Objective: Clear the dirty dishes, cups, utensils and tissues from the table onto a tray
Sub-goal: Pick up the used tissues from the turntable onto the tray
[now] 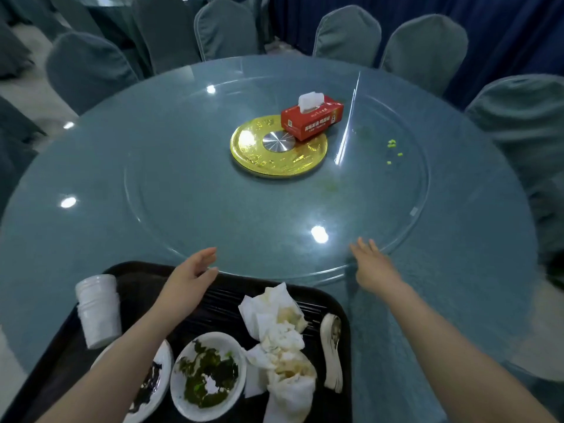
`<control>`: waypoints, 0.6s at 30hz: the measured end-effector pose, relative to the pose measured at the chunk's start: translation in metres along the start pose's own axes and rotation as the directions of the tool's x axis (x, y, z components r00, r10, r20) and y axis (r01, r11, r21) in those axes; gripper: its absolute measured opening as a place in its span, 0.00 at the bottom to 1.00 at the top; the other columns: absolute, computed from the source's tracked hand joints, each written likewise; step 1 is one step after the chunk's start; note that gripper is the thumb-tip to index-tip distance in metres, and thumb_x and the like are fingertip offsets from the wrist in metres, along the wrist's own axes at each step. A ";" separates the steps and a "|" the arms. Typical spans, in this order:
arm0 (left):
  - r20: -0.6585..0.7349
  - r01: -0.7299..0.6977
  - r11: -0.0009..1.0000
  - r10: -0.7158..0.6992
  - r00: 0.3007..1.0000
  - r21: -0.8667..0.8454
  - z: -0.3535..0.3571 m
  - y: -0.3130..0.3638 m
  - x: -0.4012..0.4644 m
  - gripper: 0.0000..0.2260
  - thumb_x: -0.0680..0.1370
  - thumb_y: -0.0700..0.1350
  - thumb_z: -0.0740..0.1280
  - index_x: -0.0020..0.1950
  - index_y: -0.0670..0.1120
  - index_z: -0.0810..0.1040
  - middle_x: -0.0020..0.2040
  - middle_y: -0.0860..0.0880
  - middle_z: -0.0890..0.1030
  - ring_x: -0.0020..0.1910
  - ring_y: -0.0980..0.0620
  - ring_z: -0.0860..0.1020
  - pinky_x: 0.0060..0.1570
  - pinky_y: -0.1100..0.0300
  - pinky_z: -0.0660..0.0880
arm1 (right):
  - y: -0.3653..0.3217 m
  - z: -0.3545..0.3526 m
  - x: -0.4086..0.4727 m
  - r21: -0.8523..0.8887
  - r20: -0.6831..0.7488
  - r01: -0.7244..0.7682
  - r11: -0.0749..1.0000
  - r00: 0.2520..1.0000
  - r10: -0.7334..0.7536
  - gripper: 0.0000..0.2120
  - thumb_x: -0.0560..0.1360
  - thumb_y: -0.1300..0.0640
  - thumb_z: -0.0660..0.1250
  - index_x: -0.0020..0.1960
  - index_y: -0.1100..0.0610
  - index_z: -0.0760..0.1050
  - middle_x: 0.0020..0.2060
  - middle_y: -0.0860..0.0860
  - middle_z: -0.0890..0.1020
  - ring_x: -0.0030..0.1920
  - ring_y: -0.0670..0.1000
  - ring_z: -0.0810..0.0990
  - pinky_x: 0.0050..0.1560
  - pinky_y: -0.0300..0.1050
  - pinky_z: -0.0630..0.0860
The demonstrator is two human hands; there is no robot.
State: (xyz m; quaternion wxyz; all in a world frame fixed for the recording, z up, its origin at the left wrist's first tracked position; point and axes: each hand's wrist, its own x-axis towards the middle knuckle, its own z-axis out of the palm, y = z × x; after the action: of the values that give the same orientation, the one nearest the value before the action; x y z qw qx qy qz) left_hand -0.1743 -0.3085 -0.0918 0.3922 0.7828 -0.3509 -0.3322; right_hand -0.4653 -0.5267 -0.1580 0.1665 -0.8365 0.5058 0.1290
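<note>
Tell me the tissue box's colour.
Red, with white lettering; the tissue box shows clearly in the head view.

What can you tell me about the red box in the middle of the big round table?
The red tissue box looks like cardboard, with white printing on its sides. A white tissue sticks up from the slot in its top. It lies flat, turned at an angle, partly on the rim of the gold disc at the centre of the glass turntable. Neither hand touches it.

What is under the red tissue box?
The tissue box sits partly on the gold disc at the glass turntable's centre, overhanging its far edge. The disc part beneath the box is hidden.
</note>
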 end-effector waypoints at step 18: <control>-0.045 -0.028 0.999 0.026 0.999 -0.045 0.031 0.007 0.027 0.14 0.79 0.35 0.62 0.61 0.49 0.76 0.58 0.52 0.80 0.59 0.59 0.76 0.57 0.67 0.67 | -0.014 0.011 0.019 0.263 -0.049 0.234 0.936 0.972 -0.229 0.30 0.72 0.69 0.54 0.71 0.50 0.69 0.73 0.50 0.67 0.73 0.51 0.64 0.71 0.41 0.60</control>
State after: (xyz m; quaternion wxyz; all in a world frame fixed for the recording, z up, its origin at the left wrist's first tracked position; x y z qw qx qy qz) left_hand -0.1868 -0.3451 -0.1066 0.4219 0.7760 -0.3451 -0.3174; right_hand -0.4447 -0.5310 -0.1728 0.2872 -0.8612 0.4182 0.0317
